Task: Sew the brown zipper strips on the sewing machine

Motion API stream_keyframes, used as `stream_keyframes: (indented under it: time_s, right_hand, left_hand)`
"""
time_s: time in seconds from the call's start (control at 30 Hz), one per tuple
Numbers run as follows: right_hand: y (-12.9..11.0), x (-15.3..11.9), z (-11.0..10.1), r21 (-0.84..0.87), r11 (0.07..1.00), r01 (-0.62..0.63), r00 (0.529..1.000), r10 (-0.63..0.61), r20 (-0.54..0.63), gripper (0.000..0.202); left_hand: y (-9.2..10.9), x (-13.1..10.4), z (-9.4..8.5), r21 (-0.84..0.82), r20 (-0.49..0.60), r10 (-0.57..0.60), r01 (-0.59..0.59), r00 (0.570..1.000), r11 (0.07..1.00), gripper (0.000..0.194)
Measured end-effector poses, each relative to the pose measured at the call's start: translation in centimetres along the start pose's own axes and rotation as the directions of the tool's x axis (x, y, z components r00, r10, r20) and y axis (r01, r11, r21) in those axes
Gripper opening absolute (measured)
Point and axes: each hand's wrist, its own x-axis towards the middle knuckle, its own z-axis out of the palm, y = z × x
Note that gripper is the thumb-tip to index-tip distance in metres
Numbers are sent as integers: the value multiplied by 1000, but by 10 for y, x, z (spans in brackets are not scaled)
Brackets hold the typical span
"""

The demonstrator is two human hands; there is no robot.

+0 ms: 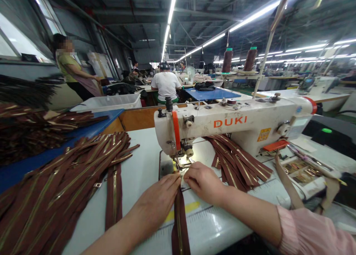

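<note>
A brown zipper point(180, 225) with gold teeth hangs toward me over the table's front, its upper end near the needle of a white sewing machine point(200, 125). My left hand point(157, 195) is closed on the zipper just in front of the presser foot point(178, 162). On the other side of the needle area, my right hand point(204, 182) has its fingers pinched together close to the zipper's end. What sits between those fingertips is hidden. A fan of brown zippers point(239, 162) lies behind my right hand, under the machine arm.
A large heap of brown zippers point(63, 177) covers the table's left. Right of the machine is a tray of small metal parts point(303, 169) with tools. Two thread cones point(227, 61) stand behind. A person in white point(166, 83) sits ahead; another person point(73, 71) stands at left.
</note>
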Motion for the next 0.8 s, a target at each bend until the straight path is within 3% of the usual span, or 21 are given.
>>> stream_keyframes:
  time_s: [0.17,0.27,0.8]
  right_hand:
    - [-10,-6,-3,-76,981,176,983,-172,56,16]
    - [-13,-3,-3,-135,966,220,975,-213,68,17]
    - [-8,1,1,-235,958,166,983,-143,111,18]
  left_hand:
    - [-1,3,2,4,-22,-44,44,999,999,37]
    - [-2,3,5,-8,-31,-77,77,997,997,38]
    - [-6,13,8,-60,-74,-127,123,989,991,36]
